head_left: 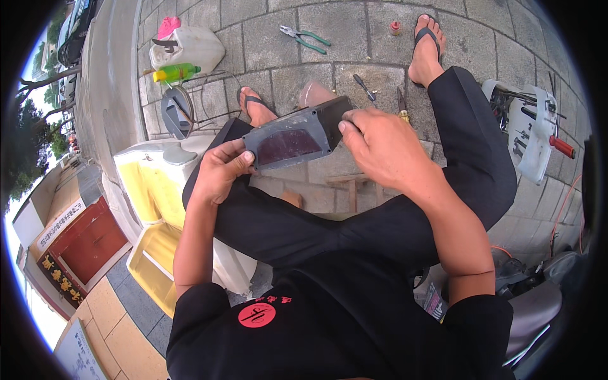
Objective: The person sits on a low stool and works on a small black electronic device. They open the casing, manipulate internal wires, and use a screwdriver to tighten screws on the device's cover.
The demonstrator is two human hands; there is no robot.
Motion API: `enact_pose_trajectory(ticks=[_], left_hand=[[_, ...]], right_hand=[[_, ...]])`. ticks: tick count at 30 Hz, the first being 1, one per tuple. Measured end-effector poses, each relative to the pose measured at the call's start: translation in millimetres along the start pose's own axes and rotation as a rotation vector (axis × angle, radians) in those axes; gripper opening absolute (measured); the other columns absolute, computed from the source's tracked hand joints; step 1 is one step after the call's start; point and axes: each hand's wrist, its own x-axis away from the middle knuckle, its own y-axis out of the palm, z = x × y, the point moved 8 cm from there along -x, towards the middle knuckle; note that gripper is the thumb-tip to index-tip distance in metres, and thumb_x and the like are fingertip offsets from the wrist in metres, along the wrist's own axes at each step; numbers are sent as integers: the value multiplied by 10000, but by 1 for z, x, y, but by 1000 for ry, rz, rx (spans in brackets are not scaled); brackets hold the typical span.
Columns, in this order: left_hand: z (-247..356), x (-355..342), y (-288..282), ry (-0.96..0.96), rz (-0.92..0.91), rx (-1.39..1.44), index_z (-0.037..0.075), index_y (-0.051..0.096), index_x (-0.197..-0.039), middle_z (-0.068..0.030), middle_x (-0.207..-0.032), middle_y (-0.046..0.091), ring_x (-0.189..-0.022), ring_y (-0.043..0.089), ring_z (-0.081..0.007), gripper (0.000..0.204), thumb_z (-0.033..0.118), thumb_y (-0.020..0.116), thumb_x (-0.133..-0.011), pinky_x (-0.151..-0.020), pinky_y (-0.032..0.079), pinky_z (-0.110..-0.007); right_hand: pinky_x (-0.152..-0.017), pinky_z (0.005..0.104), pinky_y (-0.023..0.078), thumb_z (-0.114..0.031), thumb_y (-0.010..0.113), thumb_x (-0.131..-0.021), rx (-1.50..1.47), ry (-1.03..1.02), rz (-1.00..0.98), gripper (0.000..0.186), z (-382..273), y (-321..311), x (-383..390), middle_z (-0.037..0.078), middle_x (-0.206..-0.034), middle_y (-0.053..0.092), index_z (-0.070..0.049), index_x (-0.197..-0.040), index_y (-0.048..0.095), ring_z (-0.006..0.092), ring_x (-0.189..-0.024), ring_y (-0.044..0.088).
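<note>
A grey plastic instrument housing (308, 158) with a dark reddish window is held above my lap, slightly tilted. My left hand (221, 170) is closed on its left end, the thumb lying on the front face. At the other end, my right hand (389, 147) pinches a dark, thin-walled piece (334, 114) between thumb and fingers. Whether that piece is joined to the housing or separate, I cannot tell. Just behind the housing, a pale pinkish translucent piece (314, 94) lies partly hidden on the paving.
Green-handled pliers (306, 39), a screwdriver (365, 87) and a small red-capped bottle (395, 27) lie ahead on the paving. A white jug (193, 49) and a green-yellow bottle (177, 72) are at left. A tool case (535, 136) stands right; a yellow-white plastic seat (142, 190) left.
</note>
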Motion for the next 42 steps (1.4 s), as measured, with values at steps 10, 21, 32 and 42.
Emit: enact_pose_trajectory(ticks=[10,21,32,42], left_hand=[[-14,6,3,26,-27,49,-67,679,-1413,-50,-1139,712,-997,673,-127,437,39,830,-1016,-888,568,-299],[11,10,11,257,-67,-121,-67,706,-1331,-127,-1096,683,-953,694,-208,374,36,837,-996,-858,565,-338],[15,10,10,354,-129,-171,-128,668,-1389,-174,-1152,670,-972,671,-223,472,30,849,-983,-860,549,-334],[21,9,11,339,-134,-225,-114,701,-1365,-186,-1148,699,-977,682,-244,445,49,858,-982,-878,545,-357]], right_hand=[[-793,357,590,-317,853,-997,-424,360,-157,647,0,26,-7,177,-1121,748,103,-1443,647,197,-857,712],[-814,284,534,-145,930,-793,-413,322,-170,778,8,26,-30,76,-1078,714,8,-1509,668,137,-918,649],[-783,314,448,-302,946,-723,-465,221,-260,678,7,34,-49,56,-981,635,17,-1294,770,161,-859,577],[-810,297,388,-399,987,-739,-568,258,-287,731,15,34,-48,43,-973,589,34,-1286,770,154,-869,521]])
